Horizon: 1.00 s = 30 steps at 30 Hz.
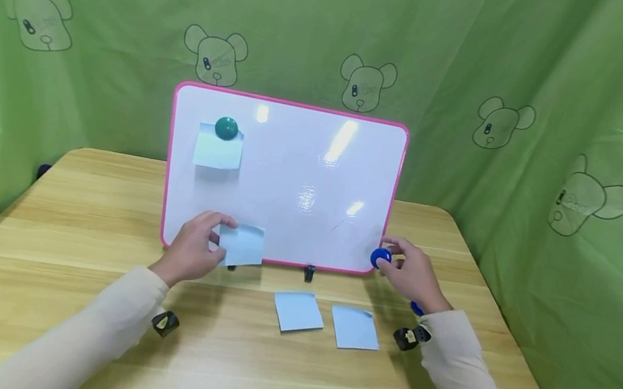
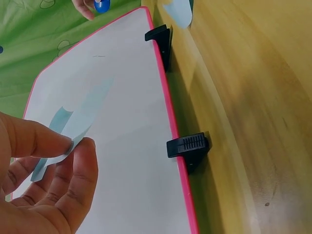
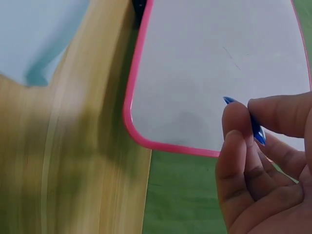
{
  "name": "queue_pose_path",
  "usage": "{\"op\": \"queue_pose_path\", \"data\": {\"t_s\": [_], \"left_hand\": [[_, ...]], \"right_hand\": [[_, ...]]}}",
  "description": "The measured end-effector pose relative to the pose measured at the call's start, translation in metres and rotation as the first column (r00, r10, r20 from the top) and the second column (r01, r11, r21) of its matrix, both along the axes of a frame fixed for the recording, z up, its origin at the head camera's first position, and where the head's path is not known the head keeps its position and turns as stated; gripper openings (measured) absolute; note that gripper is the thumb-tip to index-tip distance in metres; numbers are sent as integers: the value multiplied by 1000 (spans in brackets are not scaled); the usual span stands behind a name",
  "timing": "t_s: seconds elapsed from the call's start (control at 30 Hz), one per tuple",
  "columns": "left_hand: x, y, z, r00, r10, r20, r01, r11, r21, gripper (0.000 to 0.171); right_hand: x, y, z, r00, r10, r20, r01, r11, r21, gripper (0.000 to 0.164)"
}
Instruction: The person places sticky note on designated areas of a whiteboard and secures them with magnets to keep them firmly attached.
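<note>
My left hand [image 1: 194, 247] pinches a pale blue sticky note [image 1: 245, 245] by its left edge, before the lower left of a pink-framed whiteboard [image 1: 287, 191]. In the left wrist view this note [image 2: 61, 121] curls between thumb and fingers. At the board's lower right corner, my right hand [image 1: 411, 275] holds a round blue magnet [image 1: 381, 258] between thumb and fingers. The right wrist view shows the magnet [image 3: 257, 129] edge-on. On the board's upper left, a round green magnet [image 1: 227, 129] sits over the top of another sticky note [image 1: 217, 152].
Two more sticky notes [image 1: 297, 313] lie on the wooden table [image 1: 234, 373] in front of the board. Black clips [image 1: 309, 273] support the board's lower edge. A blue object [image 1: 417, 308] is partly hidden by the right wrist. Green curtains [image 1: 315, 18] surround the table.
</note>
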State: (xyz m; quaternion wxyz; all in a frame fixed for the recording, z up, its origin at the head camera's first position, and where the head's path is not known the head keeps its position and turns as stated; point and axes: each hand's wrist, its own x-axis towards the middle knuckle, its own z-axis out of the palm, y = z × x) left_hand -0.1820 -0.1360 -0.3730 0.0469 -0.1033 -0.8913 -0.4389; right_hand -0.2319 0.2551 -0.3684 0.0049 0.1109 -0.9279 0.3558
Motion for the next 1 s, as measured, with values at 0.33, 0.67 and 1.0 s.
{"op": "queue_pose_path", "data": {"t_s": [0.33, 0.67, 1.0], "left_hand": [[-5, 1, 5, 1000, 4, -2, -4, 1000, -13, 41], [-9, 0, 11, 999, -8, -39, 7, 1000, -19, 40], [-13, 4, 18, 1000, 3, -2, -3, 1000, -14, 47]], "right_hand": [[-1, -6, 4, 999, -22, 31, 23, 999, -35, 42], [-5, -8, 4, 1000, -29, 7, 29, 998, -56, 37], [-8, -12, 10, 1000, -27, -1, 27, 996, -89, 38]]}}
